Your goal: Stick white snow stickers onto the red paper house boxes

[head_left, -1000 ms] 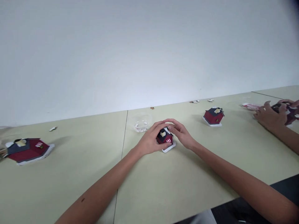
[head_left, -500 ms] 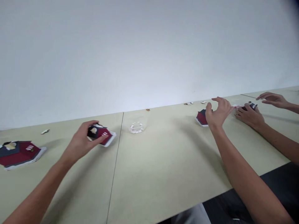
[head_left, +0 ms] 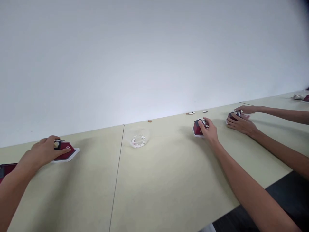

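At the left, my left hand [head_left: 42, 153] is closed around a small dark-red house model [head_left: 64, 154] with dark grey trim and a white base. Whether that base rests on the table cannot be made out. Over on the right, my right hand [head_left: 209, 131] has its thumb and fingers on a similar red house [head_left: 197, 129], gripping its top and near side; the white base appears to be on the table. Part of a third red house [head_left: 9, 168] shows at the left edge, partly behind my left forearm.
A clear round tub [head_left: 138, 141] with small white pieces stands mid-table [head_left: 149, 180]. Small loose pieces [head_left: 190, 113] and a brown piece [head_left: 150, 121] lie near the wall. At right, a co-worker's hands [head_left: 242, 125] hold another red house [head_left: 233, 115].
My left hand has carried its house to the left. My right hand, open above the other house before, has come down and closed on it. The co-worker's hands have come together.
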`<state>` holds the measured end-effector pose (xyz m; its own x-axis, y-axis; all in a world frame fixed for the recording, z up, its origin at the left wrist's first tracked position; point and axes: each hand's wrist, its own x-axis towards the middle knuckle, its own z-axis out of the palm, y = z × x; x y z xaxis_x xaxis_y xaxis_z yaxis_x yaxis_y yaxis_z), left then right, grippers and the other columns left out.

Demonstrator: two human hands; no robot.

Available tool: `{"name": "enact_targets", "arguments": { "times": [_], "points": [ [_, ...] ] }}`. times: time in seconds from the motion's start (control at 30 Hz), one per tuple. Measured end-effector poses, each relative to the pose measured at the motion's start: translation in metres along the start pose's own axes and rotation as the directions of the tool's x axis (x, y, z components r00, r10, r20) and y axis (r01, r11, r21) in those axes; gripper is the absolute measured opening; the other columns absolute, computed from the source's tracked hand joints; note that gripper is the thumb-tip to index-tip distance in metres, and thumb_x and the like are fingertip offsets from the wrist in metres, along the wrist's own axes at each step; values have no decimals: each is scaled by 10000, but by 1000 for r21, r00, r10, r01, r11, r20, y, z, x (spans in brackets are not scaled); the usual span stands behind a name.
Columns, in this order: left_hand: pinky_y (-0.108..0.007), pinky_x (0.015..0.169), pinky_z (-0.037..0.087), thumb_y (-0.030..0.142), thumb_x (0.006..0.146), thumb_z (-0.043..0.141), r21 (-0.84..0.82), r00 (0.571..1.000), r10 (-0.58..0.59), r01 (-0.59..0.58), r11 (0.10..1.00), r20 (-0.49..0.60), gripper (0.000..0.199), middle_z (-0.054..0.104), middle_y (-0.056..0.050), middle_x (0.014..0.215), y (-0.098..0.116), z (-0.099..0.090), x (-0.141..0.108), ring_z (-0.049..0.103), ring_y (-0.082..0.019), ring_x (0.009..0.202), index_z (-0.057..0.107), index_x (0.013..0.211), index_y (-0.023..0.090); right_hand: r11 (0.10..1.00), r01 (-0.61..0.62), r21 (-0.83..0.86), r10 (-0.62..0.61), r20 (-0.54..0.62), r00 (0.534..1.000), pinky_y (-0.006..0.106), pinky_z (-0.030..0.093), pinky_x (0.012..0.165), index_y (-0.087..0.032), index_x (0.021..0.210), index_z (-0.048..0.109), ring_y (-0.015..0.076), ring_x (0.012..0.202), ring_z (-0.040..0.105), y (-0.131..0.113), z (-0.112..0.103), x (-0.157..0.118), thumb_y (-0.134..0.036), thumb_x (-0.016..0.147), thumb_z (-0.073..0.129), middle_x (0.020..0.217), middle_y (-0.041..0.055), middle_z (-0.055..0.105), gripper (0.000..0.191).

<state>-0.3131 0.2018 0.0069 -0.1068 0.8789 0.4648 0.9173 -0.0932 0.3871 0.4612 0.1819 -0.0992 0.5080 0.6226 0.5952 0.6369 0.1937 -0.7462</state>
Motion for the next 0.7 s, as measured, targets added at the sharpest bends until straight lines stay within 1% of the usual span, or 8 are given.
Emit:
{"name": "enact_targets", "arguments": {
  "times": [0.07, 0.13, 0.2, 0.3, 0.37, 0.5, 0.6, 0.7],
  "points": [
    [-831, 915, 282, 677, 411, 786, 150, 990, -132, 137, 979, -41, 660, 659, -116, 997, 2, -9, 1, 429, -621, 1240, 579, 834, 216, 999, 41, -5, -41, 58, 997, 441, 510, 898, -185, 1308, 614, 278, 995, 629, -8, 6, -5, -689, 818, 583, 1198, 154, 671, 703],
    [-842, 972, 218, 698, 446, 777, 226, 968, -216, 240, 944, -126, 656, 654, -66, 1083, 22, -14, -3, 367, -609, 1309, 578, 856, 227, 996, 86, -10, -83, 158, 984, 460, 496, 943, -206, 1398, 540, 287, 1065, 614, -15, 12, -11, -673, 821, 603, 1303, 161, 619, 745],
    [-838, 1021, 161, 707, 559, 744, 225, 968, -137, 185, 957, -212, 655, 628, -33, 1183, 59, -12, -12, 348, -580, 1342, 587, 1002, 251, 993, 115, 3, -112, 280, 953, 481, 481, 979, -218, 1488, 426, 303, 1142, 594, -22, 19, -18, -653, 824, 627, 1374, 173, 570, 819],
    [-768, 1084, 202, 655, 817, 576, 273, 961, 163, -98, 957, -224, 627, 591, -65, 1323, 132, 5, -31, 440, -486, 1323, 511, 1294, 254, 987, 154, 40, -157, 400, 903, 491, 476, 998, -226, 1525, 353, 315, 1206, 568, -32, 29, -26, -626, 843, 630, 1420, 176, 532, 837],
    [-606, 1072, 371, 579, 904, 490, 245, 952, 279, -244, 938, -124, 540, 617, -100, 1309, 184, 23, -43, 527, -394, 1264, 535, 1290, 205, 980, 193, 52, -196, 432, 880, 494, 476, 1001, -232, 1506, 379, 316, 1219, 558, -40, 37, -32, -609, 860, 617, 1424, 168, 522, 785],
    [-379, 929, 483, 469, 961, 398, 60, 906, 401, -412, 909, 140, 368, 706, -55, 1169, 272, 68, -52, 648, -259, 1055, 643, 1113, 241, 967, 240, 87, -251, 493, 833, 493, 472, 1007, -236, 1489, 397, 311, 1218, 557, -61, 47, -46, -580, 885, 594, 1407, 161, 519, 723],
    [-334, 901, 476, 339, 958, 370, 62, 806, 369, -444, 894, 464, 337, 741, -32, 1080, 315, 106, -43, 673, -225, 980, 689, 1029, 259, 954, 271, 125, -296, 528, 796, 491, 461, 1025, -236, 1504, 369, 309, 1234, 544, -79, 52, -59, -568, 911, 560, 1420, 162, 504, 705],
    [-342, 870, 488, 254, 865, 512, 118, 734, 288, -446, 887, 616, 272, 737, -76, 1132, 337, 141, -26, 688, -244, 949, 721, 1040, 242, 945, 291, 152, -326, 542, 775, 492, 439, 1058, -237, 1514, 344, 308, 1276, 515, -91, 55, -69, -552, 933, 532, 1434, 157, 490, 688]
  ]
}}
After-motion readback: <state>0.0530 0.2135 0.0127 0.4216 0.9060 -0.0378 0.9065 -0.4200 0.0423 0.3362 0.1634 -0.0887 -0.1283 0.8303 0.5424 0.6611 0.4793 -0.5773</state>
